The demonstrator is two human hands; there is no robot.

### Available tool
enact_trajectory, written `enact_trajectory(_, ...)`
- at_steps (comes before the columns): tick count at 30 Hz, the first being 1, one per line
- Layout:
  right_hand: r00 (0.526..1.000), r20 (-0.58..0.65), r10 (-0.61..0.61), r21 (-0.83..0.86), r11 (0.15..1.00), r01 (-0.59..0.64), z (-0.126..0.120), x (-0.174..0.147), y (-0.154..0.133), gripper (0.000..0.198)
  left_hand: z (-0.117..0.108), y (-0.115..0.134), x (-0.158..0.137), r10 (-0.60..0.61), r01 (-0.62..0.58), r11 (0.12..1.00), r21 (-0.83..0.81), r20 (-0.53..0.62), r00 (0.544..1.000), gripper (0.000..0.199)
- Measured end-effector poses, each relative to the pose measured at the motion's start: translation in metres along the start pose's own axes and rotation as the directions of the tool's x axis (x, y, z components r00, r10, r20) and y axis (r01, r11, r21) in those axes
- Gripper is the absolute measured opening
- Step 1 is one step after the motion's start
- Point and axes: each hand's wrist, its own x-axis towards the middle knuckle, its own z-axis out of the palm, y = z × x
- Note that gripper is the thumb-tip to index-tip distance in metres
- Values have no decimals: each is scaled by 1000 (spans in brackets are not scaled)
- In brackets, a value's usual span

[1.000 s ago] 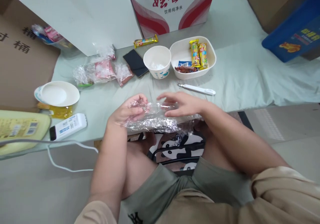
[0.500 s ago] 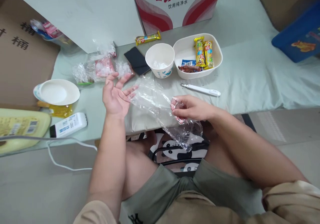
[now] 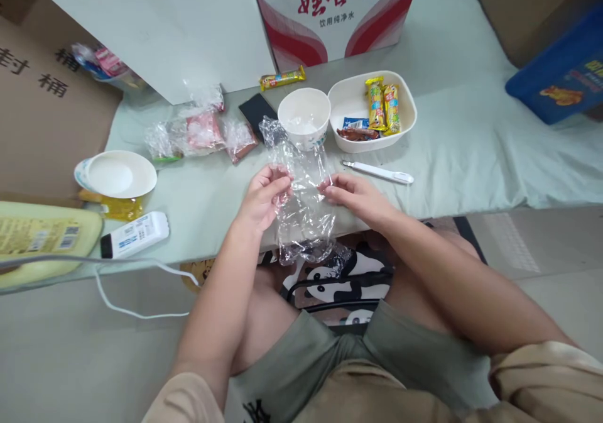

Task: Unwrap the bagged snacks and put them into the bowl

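Observation:
A crumpled clear plastic bag (image 3: pixel 306 212) is stretched between my two hands, over the front edge of the cloth-covered surface. My left hand (image 3: pixel 267 195) pinches its left side and my right hand (image 3: pixel 355 198) pinches its right side. The upper end of the bag reaches up to the white paper cup (image 3: pixel 304 112), which has some clear plastic in it. Right of the cup stands a white oval bowl (image 3: pixel 346 90) with yellow-wrapped snack bars (image 3: pixel 382 105), a blue packet and a brown packet inside. A white utility knife (image 3: pixel 378 171) lies just beyond my right hand.
Plastic-wrapped packets (image 3: pixel 205 131) and a dark phone (image 3: pixel 257 112) lie left of the cup. Farther left are a tilted paper cup (image 3: pixel 115 175), a white bottle (image 3: pixel 136 233) and a cable (image 3: pixel 141 315). Boxes (image 3: pixel 336 21) stand behind; a blue container (image 3: pixel 556 77) is at right.
My left hand, which was spread, has moved right and down and closed on the plastic bag. The bag now hangs between both hands. My right hand has shifted only slightly.

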Motion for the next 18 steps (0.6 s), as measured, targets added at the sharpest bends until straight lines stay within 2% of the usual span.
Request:
enact_trajectory(3, 996, 60, 72, 27, 997, -73, -2, 1, -1, 21, -3, 2, -6, -19, 14, 999, 44, 106, 994, 45)
enact_trajectory(6, 994, 113, 12, -37, 999, -8, 1, 3, -2, 23, -6, -1, -9, -54, 46, 997, 63, 126, 991, 55)
enact_trajectory(8, 998, 49, -46, -45, 998, 48, 5, 6, -2, 25, -6, -3, -8, -151, 132, 981, 139, 138, 979, 52)
enact_trajectory(10, 998, -43, -34, -9, 999, 34, 9, 9, -2, 21, -7, -4, -7, -245, 201, 945, 258, 150, 958, 45)
enact_trajectory(13, 996, -60, 68, 36, 997, -66, 11, 12, -3, 10, -10, -2, -5, -209, 149, 916, 374, 125, 970, 38)
enact_trajectory(15, 993, -28, 111, 38, 993, -110, 10, 13, -3, 19, -15, 0, -5, -191, 129, 899, 419, 109, 976, 40)
enact_trajectory(18, 998, -3, 67, 75, 995, -67, 7, 13, 0, 34, -22, 1, -6, -206, 130, 887, 442, 129, 970, 44)
